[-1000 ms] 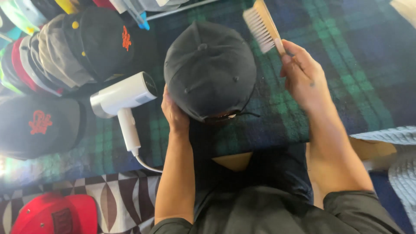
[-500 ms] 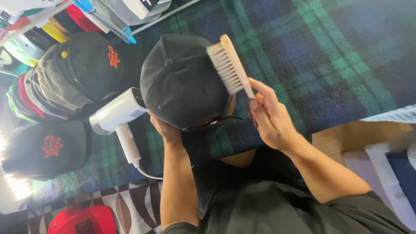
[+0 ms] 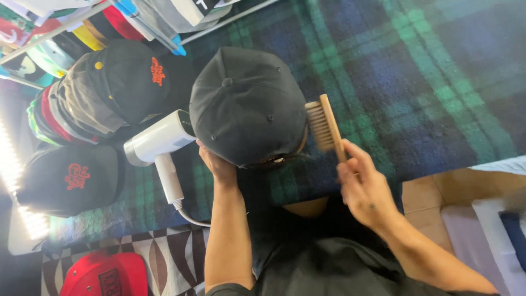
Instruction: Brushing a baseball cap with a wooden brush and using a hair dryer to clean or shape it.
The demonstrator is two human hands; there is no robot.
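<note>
While the left hand [image 3: 218, 164] props the black cap [image 3: 247, 105] from beneath, fingers hidden under it, the right hand [image 3: 364, 186] grips a brush [image 3: 324, 125] at its edge. A white steamer [image 3: 160, 143] lies just left on the plaid blanket [image 3: 416, 82], beside stacked caps [image 3: 93, 93].

Cap [image 3: 246, 104] centre, steamer [image 3: 159, 143] left, brush [image 3: 323, 127] right, on blanket [image 3: 416, 82]

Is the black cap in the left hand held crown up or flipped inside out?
Crown up. The black fabric cap shows its top button and panel seams, propped on the left hand; the right hand holds the wooden bristle brush beside it.
</note>
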